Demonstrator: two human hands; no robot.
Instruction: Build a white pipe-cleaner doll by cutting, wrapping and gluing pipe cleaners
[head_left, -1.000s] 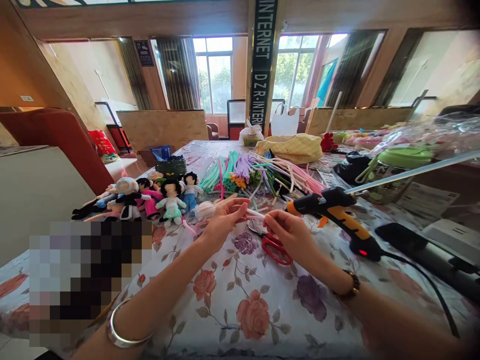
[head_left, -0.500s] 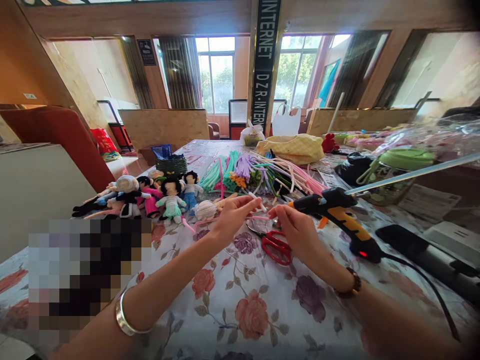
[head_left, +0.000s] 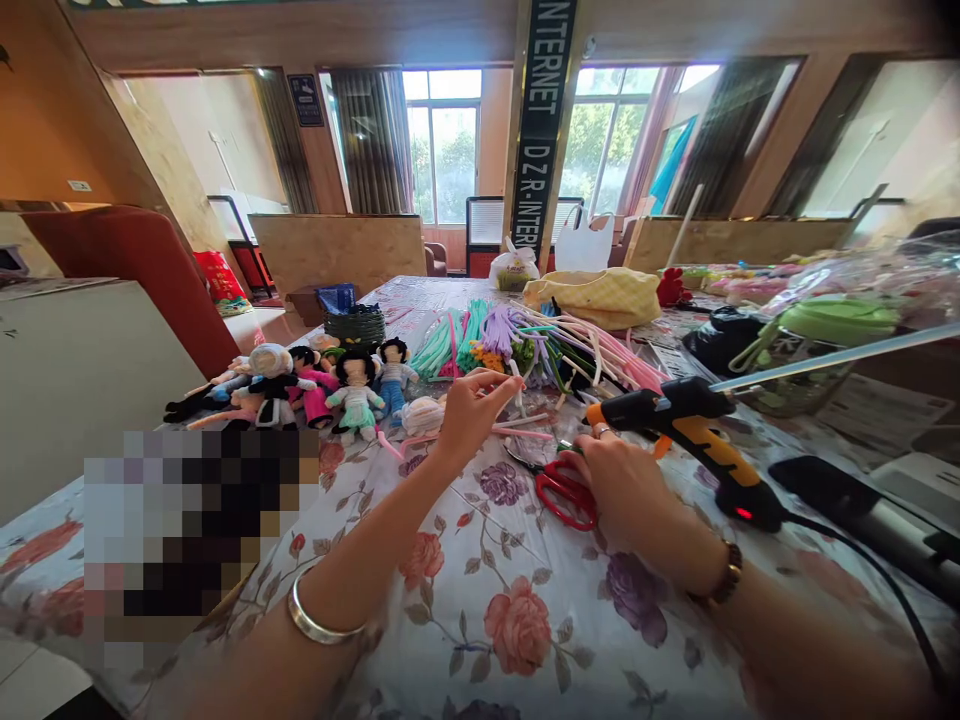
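My left hand (head_left: 478, 415) is pinched on a short white stem (head_left: 518, 392), which sticks up from the fingertips. My right hand (head_left: 611, 475) reaches down to the table, its fingers curled beside the red-handled scissors (head_left: 566, 492) and over a small dark green item (head_left: 568, 447); what the fingertips grip is hidden. The scissors lie with their blades toward the upper left. A pink stem (head_left: 517, 432) lies between my hands. Just past my right hand rests a black and orange glue gun (head_left: 686, 425) with a lit red switch.
Several crocheted dolls (head_left: 352, 400) sit at the left. Bundles of coloured fuzzy stems (head_left: 480, 340) lie behind my hands, with a yellow checked bag (head_left: 592, 297) beyond. A jar with a green lid (head_left: 836, 320) and a black cable (head_left: 862, 540) are at the right.
My right hand has moved away from the stem in my left hand, down and right toward the scissors. The whole view has shifted slightly.
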